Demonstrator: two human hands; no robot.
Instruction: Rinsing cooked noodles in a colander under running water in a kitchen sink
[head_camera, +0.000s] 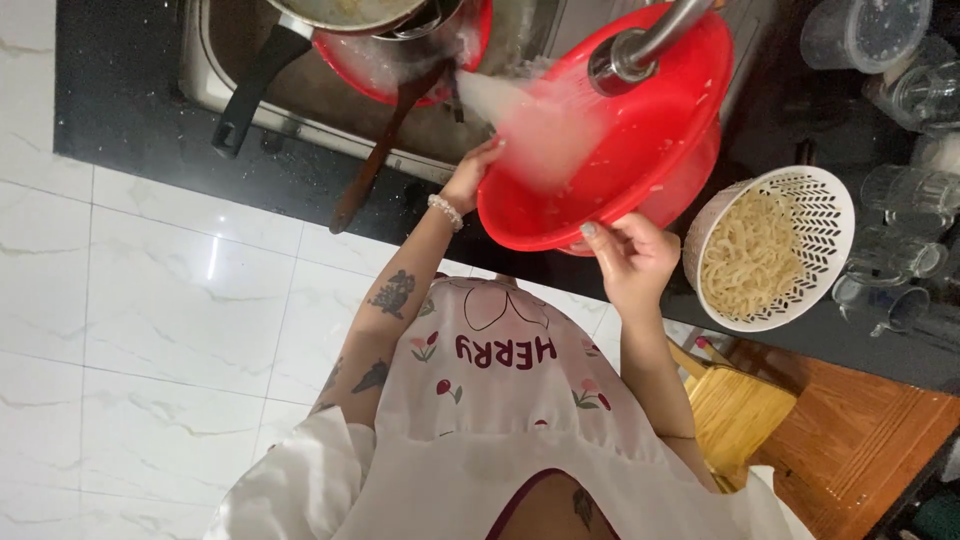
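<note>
A large red plastic basin (640, 170) is tilted over the sink (300, 100), and cloudy white water pours from its left rim. My left hand (470, 172), a bead bracelet on its wrist, grips that rim right by the stream. My right hand (630, 258) holds the basin's near rim, thumb on top. The metal tap (640, 45) hangs over the basin. Bits of white residue stick to the basin's inner wall.
A white colander (825, 205) of pale noodles (745, 255) stands on the black counter to the right. The sink holds a black-handled pan (250, 85), another red bowl (375, 65) and a wooden spoon (375, 160). Clear tubs and glass mugs (900, 250) crowd the far right. A wooden stool (735, 410) stands below.
</note>
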